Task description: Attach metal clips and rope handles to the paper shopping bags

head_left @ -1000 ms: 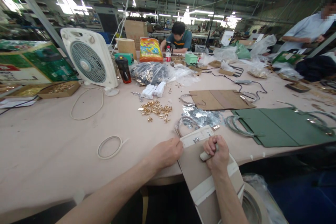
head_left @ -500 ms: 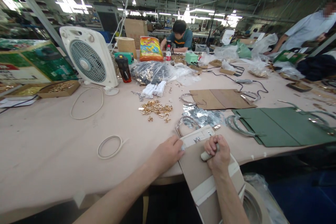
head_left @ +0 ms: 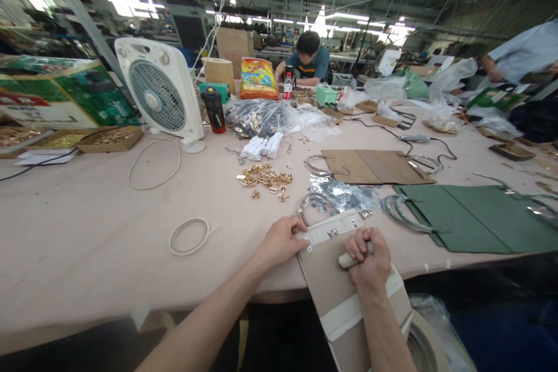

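Observation:
A beige bag panel (head_left: 328,274) with pale strips hangs over the table's front edge. At its upper left corner the thumb and forefinger of my left hand (head_left: 282,239) close on the edge, by a small metal tab. My right hand (head_left: 368,254) is wrapped around a tool with a thick, pale, rounded handle (head_left: 349,260), held just over the panel; its working end is hidden. A small metal fitting (head_left: 332,233) sits on the panel's white top band. Behind it lies a clear-wrapped bag handle (head_left: 310,204).
Gold fasteners (head_left: 265,177) and silvery metal plates (head_left: 337,190) lie beyond the panel. Brown bag pieces (head_left: 370,166) and green bag pieces (head_left: 471,215) are to the right. A tape roll (head_left: 174,242) and fan (head_left: 161,90) stand left. A person (head_left: 310,61) leans over the far side.
My left hand's fingers have lifted and drawn into a pinch at the panel's corner. My right hand keeps its grip on the tool. The whole view has shifted slightly.

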The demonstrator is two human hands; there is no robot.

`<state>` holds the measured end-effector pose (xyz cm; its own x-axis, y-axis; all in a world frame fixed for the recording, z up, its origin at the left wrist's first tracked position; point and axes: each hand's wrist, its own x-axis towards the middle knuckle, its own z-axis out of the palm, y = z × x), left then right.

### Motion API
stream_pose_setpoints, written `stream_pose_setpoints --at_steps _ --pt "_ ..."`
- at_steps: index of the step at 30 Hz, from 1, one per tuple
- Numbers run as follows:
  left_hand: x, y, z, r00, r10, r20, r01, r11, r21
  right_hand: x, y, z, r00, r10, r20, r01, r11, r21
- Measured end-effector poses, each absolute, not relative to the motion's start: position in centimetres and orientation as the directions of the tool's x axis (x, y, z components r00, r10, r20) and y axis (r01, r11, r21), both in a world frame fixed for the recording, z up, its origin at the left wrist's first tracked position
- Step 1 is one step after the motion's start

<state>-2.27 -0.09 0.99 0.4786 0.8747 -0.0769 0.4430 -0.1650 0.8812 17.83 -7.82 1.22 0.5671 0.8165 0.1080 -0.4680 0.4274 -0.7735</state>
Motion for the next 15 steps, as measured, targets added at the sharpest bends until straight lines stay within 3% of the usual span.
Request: stream_pose_setpoints --at_steps 8,15 --pt "-1.8 0.8 3.2 0.513 0.837 -0.19 0.632 -0.218 0.744 13.5 -7.0 4.0 0.548 0.807 0.219 -0.403 0.485 -0.776" --pt "-2.3 1.4 3.7 0.5 0.838 -0.22 0.682 -0.224 0.697 10.4 -6.3 2.1 0.516 0.766 0.382 -0.329 0.59 -0.738"
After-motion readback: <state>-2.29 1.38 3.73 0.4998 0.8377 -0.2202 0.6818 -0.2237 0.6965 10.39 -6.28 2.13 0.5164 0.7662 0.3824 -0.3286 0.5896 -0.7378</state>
